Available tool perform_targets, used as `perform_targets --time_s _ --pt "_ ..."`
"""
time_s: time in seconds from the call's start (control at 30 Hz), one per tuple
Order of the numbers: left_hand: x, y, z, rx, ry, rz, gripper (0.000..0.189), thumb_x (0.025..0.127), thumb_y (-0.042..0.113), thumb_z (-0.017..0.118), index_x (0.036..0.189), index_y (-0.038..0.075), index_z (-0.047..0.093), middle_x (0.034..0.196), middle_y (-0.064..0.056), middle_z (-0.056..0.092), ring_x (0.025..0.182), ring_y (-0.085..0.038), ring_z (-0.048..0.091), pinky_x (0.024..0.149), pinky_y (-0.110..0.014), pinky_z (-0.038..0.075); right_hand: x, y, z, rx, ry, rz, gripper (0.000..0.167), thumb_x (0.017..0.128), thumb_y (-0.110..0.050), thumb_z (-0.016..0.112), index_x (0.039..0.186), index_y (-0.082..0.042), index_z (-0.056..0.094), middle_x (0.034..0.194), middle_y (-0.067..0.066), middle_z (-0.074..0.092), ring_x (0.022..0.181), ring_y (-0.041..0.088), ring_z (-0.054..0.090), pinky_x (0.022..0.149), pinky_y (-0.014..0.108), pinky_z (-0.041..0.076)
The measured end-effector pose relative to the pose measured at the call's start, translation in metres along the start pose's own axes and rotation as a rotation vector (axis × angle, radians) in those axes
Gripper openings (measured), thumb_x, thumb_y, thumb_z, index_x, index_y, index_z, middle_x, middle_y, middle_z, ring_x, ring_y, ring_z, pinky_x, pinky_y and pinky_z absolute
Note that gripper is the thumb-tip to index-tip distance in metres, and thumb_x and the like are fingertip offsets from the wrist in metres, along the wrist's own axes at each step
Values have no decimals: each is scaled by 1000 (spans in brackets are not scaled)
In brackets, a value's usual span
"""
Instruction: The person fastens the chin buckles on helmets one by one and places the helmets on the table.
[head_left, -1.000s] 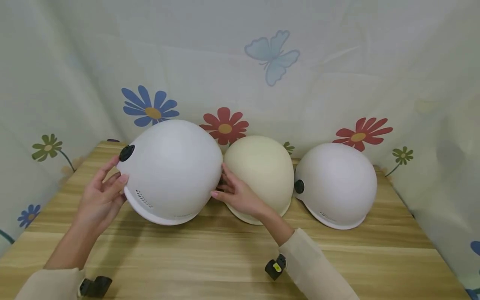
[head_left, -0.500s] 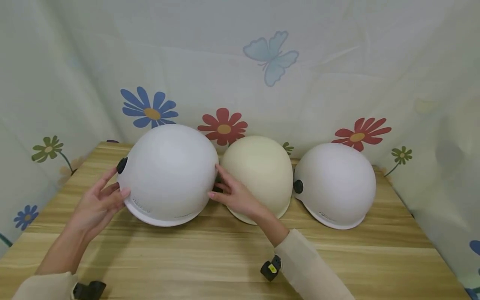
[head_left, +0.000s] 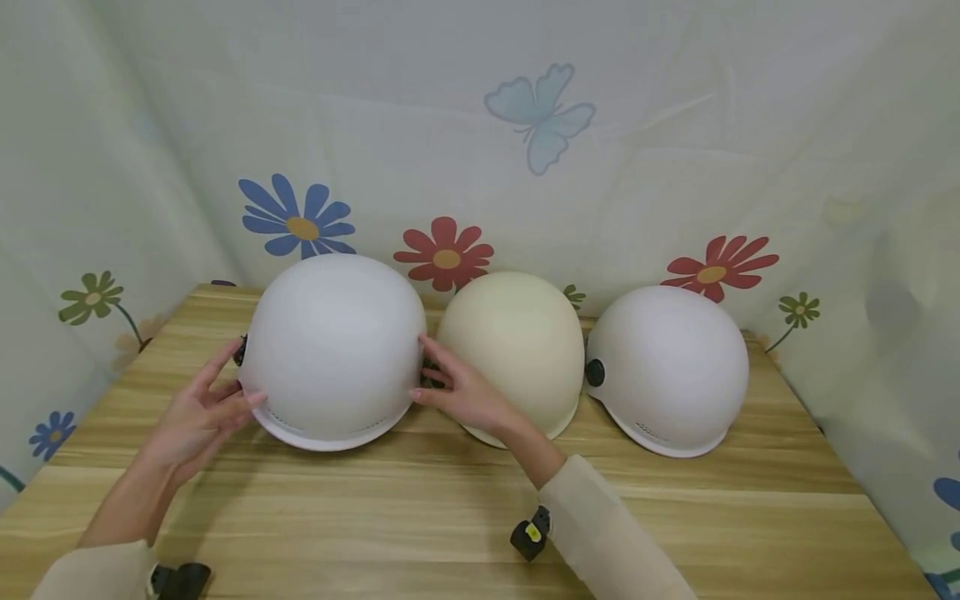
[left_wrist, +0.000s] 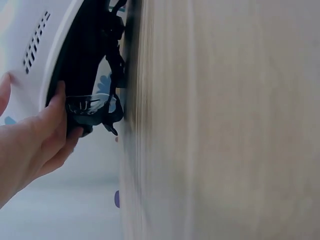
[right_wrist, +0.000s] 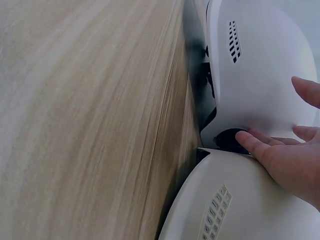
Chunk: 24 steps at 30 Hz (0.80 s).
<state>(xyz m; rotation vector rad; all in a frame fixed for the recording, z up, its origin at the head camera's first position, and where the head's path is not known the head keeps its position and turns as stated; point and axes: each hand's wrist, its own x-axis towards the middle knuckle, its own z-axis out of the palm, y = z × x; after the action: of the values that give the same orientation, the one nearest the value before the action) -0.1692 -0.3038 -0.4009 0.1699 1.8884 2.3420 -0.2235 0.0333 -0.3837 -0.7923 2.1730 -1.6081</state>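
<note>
A large white helmet [head_left: 337, 342] stands at the left of the table, its rim low over the wood. My left hand [head_left: 197, 421] grips its left edge, with the thumb on the shell. In the left wrist view the fingers curl under the rim, beside black straps and a clear buckle strip [left_wrist: 90, 104] hanging from the dark inside. With mostly straight fingers, my right hand [head_left: 468, 392] touches the helmet's right side; a fingertip rests on a black round disc [right_wrist: 227, 139] in the right wrist view. Its other fingers are partly hidden between this helmet and the cream helmet [head_left: 513, 342].
A second white helmet [head_left: 667, 367] with a black disc stands right of the cream one, forming a row. They sit on a wood-grain table [head_left: 360, 525]. A pale curtain [head_left: 637, 192] printed with flowers and a butterfly hangs close behind and along both sides.
The left white helmet has come down and slightly left, turning so its black disc swings to the far left edge. Both hands moved with it. The other helmets stayed in place.
</note>
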Motion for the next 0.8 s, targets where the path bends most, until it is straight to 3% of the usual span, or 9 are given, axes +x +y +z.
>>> perform_targets --time_s 0.07,0.13,0.23,0.3,0.4,0.5,0.57,0.8 --pt "2 0 1 40 5 -22 84 89 -5 54 147 34 7 139 -37 -20 105 -5 47 80 -20 47 0 0 0 -1 -7 0 75 88 -15 63 147 -19 17 150 1 17 129 26 35 94 31 40" --pt "4 1 2 88 14 -46 84 88 -2 56 146 36 8 140 -35 -17 117 -19 41 80 -19 46 0 0 0 -1 -16 1 74 88 -14 62 147 -19 17 150 1 16 129 27 34 95 31 40" --pt "8 2 4 128 29 -83 87 88 2 59 146 37 4 142 -33 -16 130 -38 17 79 -17 46 0 0 0 3 -20 1 74 88 -14 62 147 -18 18 150 1 17 129 26 33 95 31 40" --pt "11 3 6 175 43 -108 89 87 5 61 145 37 1 143 -32 -15 131 -44 5 79 -16 46 1 1 0 3 -19 5 73 87 -13 62 146 -18 19 150 1 18 129 26 33 95 31 39" --pt "15 4 8 268 59 -141 92 86 12 64 145 35 -3 144 -33 -11 131 -46 5 90 -26 43 2 2 3 9 -9 13 72 87 -12 63 146 -17 21 149 2 20 129 25 33 97 33 38" --pt "17 6 10 363 64 -164 93 86 16 65 145 32 -5 143 -35 -3 131 -46 9 97 -41 31 4 5 6 21 1 25 71 87 -10 63 145 -17 23 149 3 21 129 24 33 99 37 36" --pt "18 6 12 418 67 -162 93 86 19 65 145 28 -6 143 -36 0 130 -47 12 98 -47 25 5 6 7 31 8 24 71 86 -9 63 145 -15 24 148 5 22 129 24 34 100 40 35" --pt "20 7 13 546 104 -145 94 84 28 66 146 23 -4 147 -29 0 129 -49 13 99 -58 21 5 3 8 41 -2 11 70 86 -3 61 145 -8 23 148 11 20 130 27 32 101 42 33"
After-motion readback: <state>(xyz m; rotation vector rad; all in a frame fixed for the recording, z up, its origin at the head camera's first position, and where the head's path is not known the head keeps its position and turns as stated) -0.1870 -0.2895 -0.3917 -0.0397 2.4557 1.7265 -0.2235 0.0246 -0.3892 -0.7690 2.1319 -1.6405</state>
